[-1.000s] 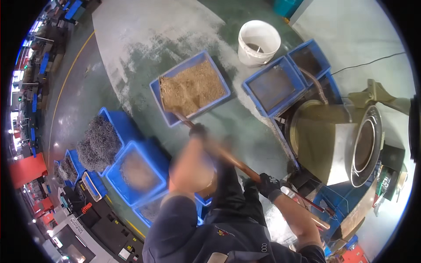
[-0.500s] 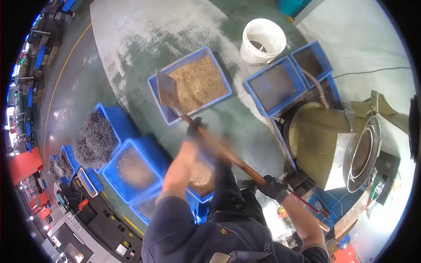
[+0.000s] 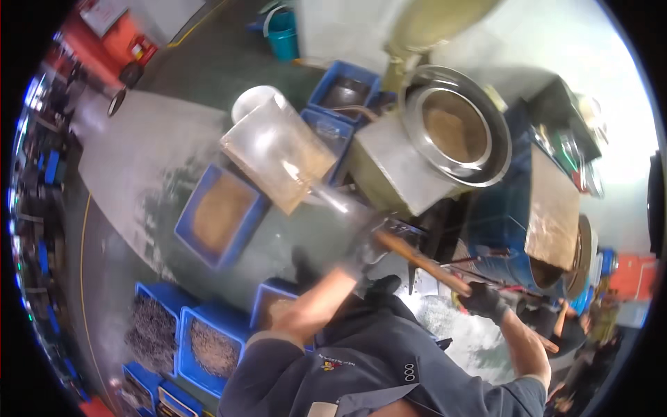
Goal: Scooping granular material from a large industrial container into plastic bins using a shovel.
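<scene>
Head view: both gloved grips (image 3: 366, 244) (image 3: 483, 300) clench the shovel (image 3: 278, 153) handle, blade raised ahead.

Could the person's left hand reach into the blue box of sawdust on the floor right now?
Probably not right away. The left hand is gripping the shovel handle, raised well above the blue box, and the loaded blade hangs partly over it. The hand would have to let go and go down first.
</scene>
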`<state>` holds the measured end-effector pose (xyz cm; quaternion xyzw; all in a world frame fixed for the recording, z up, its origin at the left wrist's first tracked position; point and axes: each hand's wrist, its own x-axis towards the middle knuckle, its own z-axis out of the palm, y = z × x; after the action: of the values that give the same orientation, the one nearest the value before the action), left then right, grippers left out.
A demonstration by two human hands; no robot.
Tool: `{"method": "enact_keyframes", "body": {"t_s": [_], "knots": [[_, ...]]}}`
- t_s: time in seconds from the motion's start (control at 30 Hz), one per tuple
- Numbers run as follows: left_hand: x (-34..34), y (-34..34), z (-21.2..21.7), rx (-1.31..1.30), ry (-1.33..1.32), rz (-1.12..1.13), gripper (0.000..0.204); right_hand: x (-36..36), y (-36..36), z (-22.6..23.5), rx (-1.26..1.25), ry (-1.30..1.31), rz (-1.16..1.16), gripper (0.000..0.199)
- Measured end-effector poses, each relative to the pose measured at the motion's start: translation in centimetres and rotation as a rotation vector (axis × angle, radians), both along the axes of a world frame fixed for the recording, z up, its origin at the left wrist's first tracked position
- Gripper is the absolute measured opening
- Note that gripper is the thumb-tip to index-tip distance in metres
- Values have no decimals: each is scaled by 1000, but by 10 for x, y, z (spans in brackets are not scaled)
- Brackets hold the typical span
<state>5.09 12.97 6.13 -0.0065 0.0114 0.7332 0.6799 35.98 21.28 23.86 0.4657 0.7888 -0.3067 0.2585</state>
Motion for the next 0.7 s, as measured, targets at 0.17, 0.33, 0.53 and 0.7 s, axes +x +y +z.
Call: {"method": "enact_keyframes", "body": {"t_s": [0.17,0.33,0.53,0.7], "knots": [[170,143,82,303,47,-274,43,215,9,54,588,255,-100,18],[280,284,136,329,-170,-371,32,243,53,170,1029,-126,-49,20],[288,385,198,152,-444,-261,18,236,148,257,1190,-404,51,27],[243,471,179,185,-355,74,14,141,229,278,1118,-548,167,25]]}}
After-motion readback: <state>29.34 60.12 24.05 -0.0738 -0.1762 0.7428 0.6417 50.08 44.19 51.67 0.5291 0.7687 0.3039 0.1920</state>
